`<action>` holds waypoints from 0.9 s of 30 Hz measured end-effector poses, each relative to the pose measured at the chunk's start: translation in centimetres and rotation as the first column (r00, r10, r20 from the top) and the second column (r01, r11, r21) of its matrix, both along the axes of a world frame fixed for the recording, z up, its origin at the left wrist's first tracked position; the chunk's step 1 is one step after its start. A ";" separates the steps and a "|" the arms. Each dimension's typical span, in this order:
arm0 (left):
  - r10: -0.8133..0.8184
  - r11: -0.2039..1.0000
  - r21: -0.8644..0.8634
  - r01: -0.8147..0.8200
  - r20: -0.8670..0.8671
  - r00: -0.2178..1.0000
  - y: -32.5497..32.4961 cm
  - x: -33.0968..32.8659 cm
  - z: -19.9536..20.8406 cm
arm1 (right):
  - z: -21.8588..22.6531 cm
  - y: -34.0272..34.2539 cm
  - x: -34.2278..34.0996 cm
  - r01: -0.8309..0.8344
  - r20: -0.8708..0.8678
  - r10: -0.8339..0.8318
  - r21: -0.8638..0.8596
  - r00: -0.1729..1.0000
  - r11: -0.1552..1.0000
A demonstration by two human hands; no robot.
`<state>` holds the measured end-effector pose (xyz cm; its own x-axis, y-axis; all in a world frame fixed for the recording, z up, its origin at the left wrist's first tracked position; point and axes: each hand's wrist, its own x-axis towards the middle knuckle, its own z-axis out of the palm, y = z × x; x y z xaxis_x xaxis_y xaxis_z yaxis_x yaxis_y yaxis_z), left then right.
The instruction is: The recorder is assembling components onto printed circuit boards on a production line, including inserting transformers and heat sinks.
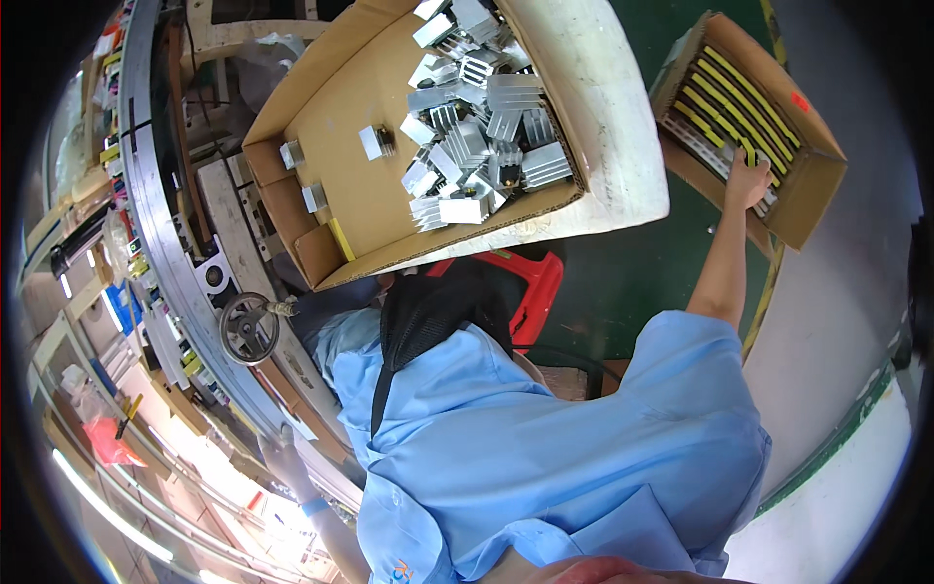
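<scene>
1. The rail runs down your left side; if its parts move while your hand is beside it, fingers or wristband could get caught.
2. The white table carries the big box, which has heat sinks heaped toward its right side. A knock to that box could topple the pile and scratch or bend fins, since the pieces lie loose at all angles.
3. The small box stands off to your right, beyond the table, with rows of yellow strips lying side by side in it.
4. The red stool is below the big box, between it and your body; your leg might bump it if you turn fast.
5. The handwheel sits by the rail, near your left side, where a sleeve could brush it.
6. Your right hand is in the small box, fingers curled at the near end of the rows. I can't tell whether they clamp a strip or only touch; a skewed pull could drag neighbouring strips along.
7. Your left hand is by the rail's lower stretch, blurred; perhaps it rests there, but I can't tell whether its fingers are apart or together.
</scene>
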<state>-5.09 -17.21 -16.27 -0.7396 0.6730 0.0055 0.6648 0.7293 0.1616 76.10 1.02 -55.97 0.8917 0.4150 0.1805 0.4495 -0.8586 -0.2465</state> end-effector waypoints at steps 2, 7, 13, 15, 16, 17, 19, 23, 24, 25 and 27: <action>-0.018 1.000 -0.025 0.018 0.004 1.000 -0.2 0.3 0.5 | 7.3 2.5 -3.5 -0.068 0.138 0.032 0.272 0.990 0.960; -0.013 1.000 0.002 0.013 -0.018 1.000 -1.1 0.2 0.8 | 33.3 4.7 -18.0 -0.591 0.235 0.565 0.531 0.791 0.607; -0.096 0.981 0.158 0.114 -0.116 0.989 -1.3 0.4 -0.5 | 44.0 2.6 -28.2 -0.876 0.474 0.861 0.477 0.182 -0.078; -0.082 0.978 0.179 0.104 -0.124 0.989 -1.1 0.9 -0.4 | 45.4 1.9 -29.7 -0.883 0.500 0.855 0.453 0.139 -0.122; -0.093 0.977 0.178 0.117 -0.138 0.986 -1.0 1.1 -0.3 | 45.8 1.6 -30.0 -0.879 0.504 0.856 0.452 0.112 -0.152; -0.089 0.977 0.183 0.112 -0.129 0.988 -1.0 1.3 -0.2 | 46.0 1.3 -30.1 -0.883 0.509 0.855 0.443 0.103 -0.157; -0.069 0.981 0.169 0.097 -0.162 0.984 -1.0 1.5 0.1 | 46.6 0.8 -30.3 -0.906 0.515 0.855 0.386 0.056 -0.172; -0.075 0.985 0.140 0.102 -0.184 0.980 -0.9 1.4 0.1 | 47.1 -0.1 -30.2 -0.916 0.545 0.837 0.361 0.055 -0.175; -0.065 0.985 0.145 0.093 -0.184 0.981 -0.9 1.4 0.1 | 47.1 -0.2 -30.1 -0.919 0.549 0.834 0.354 0.054 -0.173; -0.071 0.984 0.146 0.099 -0.184 0.980 -0.9 1.3 0.0 | 47.0 -0.3 -30.0 -0.922 0.554 0.831 0.347 0.053 -0.173; -0.114 0.977 0.140 0.159 -0.283 0.952 -1.3 0.8 -0.4 | 47.1 -0.5 -30.0 -0.918 0.558 0.828 0.356 0.059 -0.175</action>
<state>-4.33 -18.49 -16.65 -0.5959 0.7411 0.3092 0.7911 0.6080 0.0673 46.12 0.53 -8.88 -0.2580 0.5696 0.7804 0.7181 0.6534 -0.2395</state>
